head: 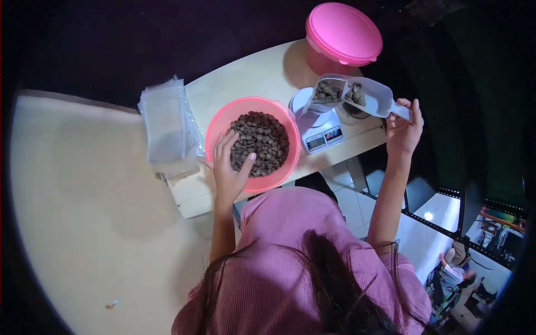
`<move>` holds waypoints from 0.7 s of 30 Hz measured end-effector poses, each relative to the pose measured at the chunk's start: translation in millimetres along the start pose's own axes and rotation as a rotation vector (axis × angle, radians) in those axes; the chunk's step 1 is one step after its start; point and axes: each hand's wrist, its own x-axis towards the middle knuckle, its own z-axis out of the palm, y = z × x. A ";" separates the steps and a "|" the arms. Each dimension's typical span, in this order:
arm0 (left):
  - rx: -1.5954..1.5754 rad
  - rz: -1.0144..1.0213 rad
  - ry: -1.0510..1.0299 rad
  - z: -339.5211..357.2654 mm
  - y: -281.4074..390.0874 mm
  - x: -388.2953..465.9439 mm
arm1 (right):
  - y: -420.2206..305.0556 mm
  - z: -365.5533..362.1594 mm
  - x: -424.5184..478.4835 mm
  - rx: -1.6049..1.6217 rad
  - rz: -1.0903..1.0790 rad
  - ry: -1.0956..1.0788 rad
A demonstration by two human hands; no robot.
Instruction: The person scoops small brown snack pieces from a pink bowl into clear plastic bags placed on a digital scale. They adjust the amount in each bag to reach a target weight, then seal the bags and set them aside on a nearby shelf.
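Observation:
My right hand grips the handle of a translucent plastic scoop holding a few brown pieces. The scoop's front end meets an upright clear plastic bag with similar pieces inside, on a white digital kitchen scale. My left hand is spread over the near left part of a pink plastic tub. Many small, dark brown round pieces lie in the tub, and my fingertips are at their edge. Whether the fingers touch them I cannot tell. A dark round object is partly hidden below the scoop.
A stack of clear plastic bags lies left of the tub. Behind the scale stands a pink lidded tub near the edge of the pale table. A seated person is far off at the lower right.

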 end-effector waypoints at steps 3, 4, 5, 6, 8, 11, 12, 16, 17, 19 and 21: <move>-0.159 0.012 0.031 17.8 11.8 15.3 | -5.6 -8.9 17.1 0.020 -0.001 0.005; -0.103 -0.009 0.027 23.7 16.3 17.5 | -6.6 -10.2 20.5 0.015 0.015 -0.016; -0.115 0.000 0.029 29.0 23.5 20.7 | -7.8 -11.9 23.9 0.010 0.031 -0.039; -0.121 0.007 0.027 32.7 31.5 23.7 | -6.9 -14.5 25.6 0.036 0.081 -0.089; -0.119 -0.004 0.005 37.6 52.5 31.0 | -7.2 -9.3 30.3 0.024 0.133 -0.114; -0.026 -0.007 -0.030 43.8 75.5 35.4 | -9.8 -3.5 36.4 -0.101 0.127 -0.143; -0.071 -0.009 -0.020 47.4 79.7 35.5 | -12.3 -1.7 40.3 -0.165 0.103 -0.165; -0.050 -0.091 0.010 58.0 87.7 29.4 | -24.5 9.7 53.2 -0.319 0.055 -0.244; -0.034 -0.111 0.015 60.7 88.3 27.6 | -26.5 12.8 55.2 -0.346 0.042 -0.279; -0.008 -0.149 0.031 65.9 89.7 24.3 | -30.0 18.3 59.5 -0.401 0.008 -0.355; -0.015 -0.171 0.056 71.1 92.1 21.6 | -32.4 24.5 62.5 -0.443 0.040 -0.406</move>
